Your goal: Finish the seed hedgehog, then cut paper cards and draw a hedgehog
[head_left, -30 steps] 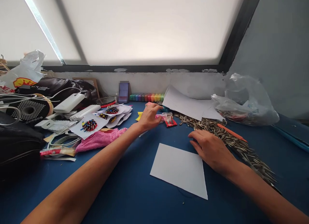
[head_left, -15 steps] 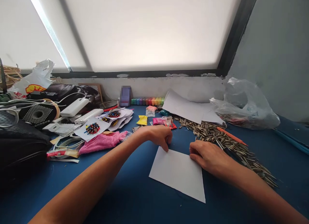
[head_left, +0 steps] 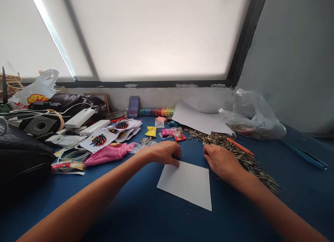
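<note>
A small white sheet of paper (head_left: 186,184) lies flat on the blue tabletop (head_left: 141,214). My left hand (head_left: 167,153) is at its far left corner, thumb pressed on the sheet and fingers curled beyond the far edge. To the right, my right hand (head_left: 219,160) is closed just off the far right corner, beside a pile of striped sunflower seeds (head_left: 247,161). Its fingertips are bent out of sight, so whether anything is in them is hidden. An orange stick-like tool (head_left: 240,147) rests on the seeds.
Small colourful packets (head_left: 150,131) lie past my left hand. Larger white sheets (head_left: 194,116) cover part of the seeds, near a clear plastic bag (head_left: 257,116). Seed-decorated papers (head_left: 100,139), a pink cloth (head_left: 108,155) and a black bag (head_left: 23,158) crowd the left.
My right hand has left the paper's far right corner and shifted toward the seeds. My left hand stays at the far left corner. The whole view has turned slightly to the right.
</note>
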Available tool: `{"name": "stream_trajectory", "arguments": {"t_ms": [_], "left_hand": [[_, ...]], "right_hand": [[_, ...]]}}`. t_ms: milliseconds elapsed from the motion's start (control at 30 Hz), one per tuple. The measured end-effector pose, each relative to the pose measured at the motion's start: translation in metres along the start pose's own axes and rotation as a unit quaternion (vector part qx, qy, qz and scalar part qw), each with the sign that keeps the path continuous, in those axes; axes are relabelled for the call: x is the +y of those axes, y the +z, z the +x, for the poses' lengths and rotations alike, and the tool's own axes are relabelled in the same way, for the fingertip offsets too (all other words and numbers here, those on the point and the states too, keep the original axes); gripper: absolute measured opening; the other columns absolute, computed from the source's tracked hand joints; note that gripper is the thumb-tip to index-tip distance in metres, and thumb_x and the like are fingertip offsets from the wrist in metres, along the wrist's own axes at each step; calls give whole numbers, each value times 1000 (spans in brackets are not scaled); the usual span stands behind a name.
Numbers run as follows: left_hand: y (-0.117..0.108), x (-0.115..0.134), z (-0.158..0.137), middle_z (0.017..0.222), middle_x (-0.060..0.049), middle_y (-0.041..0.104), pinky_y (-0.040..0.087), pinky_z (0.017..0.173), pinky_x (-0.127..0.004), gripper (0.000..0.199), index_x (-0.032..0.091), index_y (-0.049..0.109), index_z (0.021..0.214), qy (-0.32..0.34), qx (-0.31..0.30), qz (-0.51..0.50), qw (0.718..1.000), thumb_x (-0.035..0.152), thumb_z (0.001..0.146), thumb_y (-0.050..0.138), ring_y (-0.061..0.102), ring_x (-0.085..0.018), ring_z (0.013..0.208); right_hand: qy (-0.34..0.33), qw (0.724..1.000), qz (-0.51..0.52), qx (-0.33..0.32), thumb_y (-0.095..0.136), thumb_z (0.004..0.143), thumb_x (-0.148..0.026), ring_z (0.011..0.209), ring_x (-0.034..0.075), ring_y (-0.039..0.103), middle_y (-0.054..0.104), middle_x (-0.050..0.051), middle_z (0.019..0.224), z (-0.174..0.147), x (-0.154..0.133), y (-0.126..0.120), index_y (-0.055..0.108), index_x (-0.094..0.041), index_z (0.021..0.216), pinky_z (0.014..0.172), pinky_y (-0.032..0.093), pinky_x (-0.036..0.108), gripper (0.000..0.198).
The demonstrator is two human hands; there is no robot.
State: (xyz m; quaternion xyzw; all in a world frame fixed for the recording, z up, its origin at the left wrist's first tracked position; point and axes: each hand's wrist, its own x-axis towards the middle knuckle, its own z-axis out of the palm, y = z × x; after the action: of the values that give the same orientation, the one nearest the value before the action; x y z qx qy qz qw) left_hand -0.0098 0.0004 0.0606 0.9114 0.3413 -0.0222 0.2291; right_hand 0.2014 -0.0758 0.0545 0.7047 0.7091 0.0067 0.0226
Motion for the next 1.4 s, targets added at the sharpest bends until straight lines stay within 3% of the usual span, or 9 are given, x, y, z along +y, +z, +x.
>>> {"name": "stream_trajectory", "arguments": {"t_ms": [200,400,633,733,933,1033,1133,1267,1400], "left_hand": [[5,-4,-2,85,-2,69,41,60,-23,13,17,69,84,-8,0,-69,998,28,78,73,61,-16,74],[4,-7,-1,77,0,63,38,55,-23,15,16,64,79,-4,-9,-113,994,29,77,73,54,-13,66],[10,-10,1,72,2,59,35,56,-23,9,16,63,76,14,18,-137,990,23,78,67,51,-12,64],[15,-9,0,73,2,60,36,59,-23,4,16,63,77,21,41,-141,989,20,78,65,52,-12,66],[21,-10,-2,72,2,61,37,59,-21,4,16,67,82,32,65,-142,987,17,79,64,53,-12,66],[25,-12,-1,73,2,63,38,60,-21,7,16,69,83,36,82,-138,986,16,79,63,55,-12,66],[29,-12,3,74,1,65,39,60,-21,10,15,70,85,33,109,-126,985,14,81,61,56,-12,67],[34,-13,8,78,-1,67,40,61,-21,11,14,71,88,23,140,-105,984,14,84,61,56,-12,68],[30,-14,8,84,-2,69,45,68,-22,11,15,72,88,39,143,-70,987,13,86,62,61,-14,76]], "right_hand": [[119,992,-42,-11,43,98,-17,92,26,68,72,12,99,9,58,-25,68,-17,97,65,44,33,24],[144,981,-48,-117,62,87,-20,80,25,69,73,8,84,-2,82,-39,69,-19,75,60,44,32,13],[178,956,-96,-214,62,96,-36,105,22,65,63,9,127,-4,68,-40,60,-19,126,88,56,43,35],[185,953,-102,-216,62,95,-35,107,23,65,62,9,128,-3,65,-39,60,-19,128,88,56,44,36],[192,959,-79,-195,62,95,-36,102,22,66,65,9,122,-5,65,-37,62,-18,122,85,56,42,32],[182,971,-53,-146,62,90,-26,82,25,68,70,12,90,-5,69,-41,68,-15,85,65,49,36,14],[176,981,-19,-84,61,81,-19,67,28,64,67,14,70,-5,73,-47,58,-20,64,55,34,36,17],[158,986,58,-14,56,83,-25,65,25,62,68,11,75,-8,69,-50,61,-20,83,57,34,35,7],[115,961,251,8,48,89,-29,48,14,49,66,3,70,-13,56,-52,50,-20,123,49,34,29,35]]}}
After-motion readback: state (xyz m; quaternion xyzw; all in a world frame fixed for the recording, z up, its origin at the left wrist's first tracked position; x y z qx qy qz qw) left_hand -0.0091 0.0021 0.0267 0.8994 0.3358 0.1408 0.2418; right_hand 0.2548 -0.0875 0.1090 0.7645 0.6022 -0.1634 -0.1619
